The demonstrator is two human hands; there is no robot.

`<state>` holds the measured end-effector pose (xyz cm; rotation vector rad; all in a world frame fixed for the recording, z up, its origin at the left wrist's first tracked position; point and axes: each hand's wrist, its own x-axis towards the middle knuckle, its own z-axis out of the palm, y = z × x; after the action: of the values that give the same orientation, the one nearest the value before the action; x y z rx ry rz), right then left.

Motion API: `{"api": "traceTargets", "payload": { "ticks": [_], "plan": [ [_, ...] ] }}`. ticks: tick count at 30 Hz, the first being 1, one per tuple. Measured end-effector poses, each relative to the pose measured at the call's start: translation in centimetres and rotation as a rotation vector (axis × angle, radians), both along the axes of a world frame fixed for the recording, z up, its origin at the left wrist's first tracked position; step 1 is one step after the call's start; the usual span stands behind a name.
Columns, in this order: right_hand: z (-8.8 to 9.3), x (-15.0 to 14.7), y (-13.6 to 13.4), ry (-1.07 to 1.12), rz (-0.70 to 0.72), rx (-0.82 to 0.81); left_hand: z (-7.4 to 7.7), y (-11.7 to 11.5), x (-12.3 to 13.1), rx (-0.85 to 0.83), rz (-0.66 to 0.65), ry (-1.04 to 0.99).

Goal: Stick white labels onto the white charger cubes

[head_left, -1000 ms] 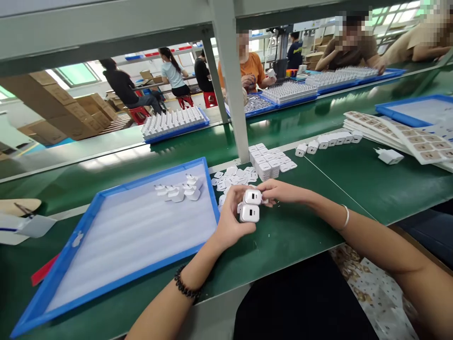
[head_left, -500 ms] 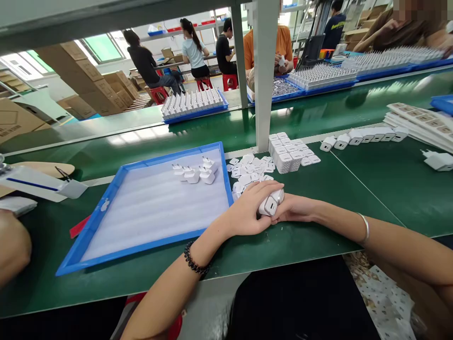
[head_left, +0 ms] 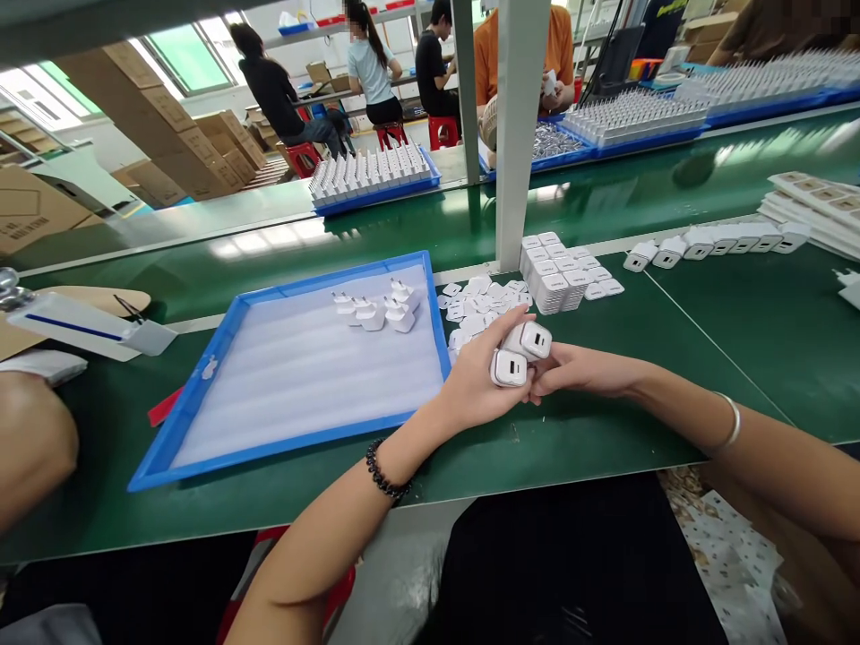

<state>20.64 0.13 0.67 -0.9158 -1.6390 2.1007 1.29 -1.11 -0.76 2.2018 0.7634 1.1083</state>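
Note:
Two white USB chargers (head_left: 530, 341) are held side by side in my left hand (head_left: 478, 381), their port faces turned toward me. Its thumb and fingers wrap round them. My right hand (head_left: 571, 369) meets them from the right, fingers curled in behind and under the chargers, so its fingertips are partly hidden. Just beyond my hands lies a loose heap of small white plastic covers (head_left: 480, 300). Behind it on the right stand neat stacks of the same covers (head_left: 552, 278). To the left, several white plug chargers (head_left: 399, 313) rest with pins up in a blue-rimmed tray (head_left: 309, 439).
A row of white chargers (head_left: 722, 240) lines the bench on the right, beside stacked card trays (head_left: 812, 210). A white post (head_left: 511, 134) rises behind the covers. Another person's arm (head_left: 33, 448) is at the left edge. Filled trays (head_left: 376, 175) and co-workers are across the bench.
My left hand has turned, so both charger port faces now show instead of mostly one. Its fingers no longer cover the chargers' top. The view has shifted slightly.

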Motion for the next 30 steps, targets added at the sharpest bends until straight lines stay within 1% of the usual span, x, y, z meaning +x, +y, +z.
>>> {"api": "traceTargets", "payload": {
  "ticks": [3, 6, 9, 11, 13, 16, 18, 19, 21, 23, 25, 27, 30],
  "plan": [
    [0.2, 0.2, 0.0, -0.048, 0.045, 0.038, 0.5, -0.1, 0.1, -0.073, -0.013, -0.036],
    [0.1, 0.3, -0.2, -0.112, 0.096, 0.088, 0.3, -0.1, 0.2, -0.026, -0.042, -0.038],
    [0.1, 0.3, -0.5, -0.202, 0.150, 0.158, -0.2, -0.1, 0.3, 0.059, -0.024, -0.022],
    [0.3, 0.2, -0.7, -0.245, 0.175, 0.194, -0.3, -0.1, 0.3, 0.028, 0.003, -0.019],
    [0.5, 0.3, -0.6, -0.242, 0.203, 0.215, -0.1, -0.1, 0.3, -0.123, 0.033, -0.055],
    [1.0, 0.7, -0.2, -0.187, 0.281, 0.228, 0.6, 0.1, 0.3, -0.441, 0.105, -0.180],
    [1.5, 1.2, 0.2, -0.125, 0.299, 0.239, 1.1, 0.4, 0.2, -0.578, 0.148, -0.269],
    [1.7, 1.5, 0.4, -0.078, 0.262, 0.246, 1.2, 0.6, 0.2, -0.608, 0.164, -0.306],
    [2.2, 2.1, 0.6, 0.032, 0.097, 0.258, 1.4, 0.7, 0.2, -0.601, 0.190, -0.367],
    [2.5, 2.5, 0.6, 0.096, -0.118, 0.270, 1.4, 0.8, 0.2, -0.534, 0.201, -0.388],
    [2.6, 2.5, 0.6, 0.109, -0.289, 0.281, 1.2, 0.6, 0.3, -0.461, 0.187, -0.366],
    [2.6, 2.4, 0.6, 0.115, -0.391, 0.293, 1.1, 0.4, 0.4, -0.405, 0.165, -0.336],
    [2.6, 2.1, 0.5, 0.157, -0.440, 0.293, 0.9, 0.1, 0.5, -0.345, 0.152, -0.318]
  ]
}}
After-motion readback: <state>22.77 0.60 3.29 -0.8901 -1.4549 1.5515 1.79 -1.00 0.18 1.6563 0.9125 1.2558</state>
